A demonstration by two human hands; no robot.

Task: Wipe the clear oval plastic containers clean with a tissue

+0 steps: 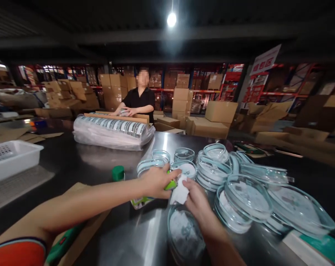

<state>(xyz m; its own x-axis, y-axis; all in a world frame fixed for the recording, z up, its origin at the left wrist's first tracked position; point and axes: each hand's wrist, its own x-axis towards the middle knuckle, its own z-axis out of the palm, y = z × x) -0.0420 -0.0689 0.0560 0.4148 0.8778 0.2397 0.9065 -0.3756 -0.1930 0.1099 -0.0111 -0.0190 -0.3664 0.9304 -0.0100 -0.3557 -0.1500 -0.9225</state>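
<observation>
My left hand (158,181) is closed around a small bright green object (171,184), mostly hidden by the fingers. Pinched in my right hand (196,195) is a crumpled white wipe (180,191), which meets the fingertips of my left hand. Below my right hand stands a round clear glass dish (185,231) with a white printed paper showing in it. Several more glass dishes (247,197) are stacked and leaning to the right, and others (184,154) stand just behind my hands. A dark green cap (118,173) shows beyond my left forearm.
A plastic-wrapped carton of glass dishes (112,135) lies across the metal table (139,236), near a co-worker in black (139,101). A white basket (14,157) stands left. A green-handled tool (64,242) lies under my left arm; a teal-and-white box (314,245) sits front right.
</observation>
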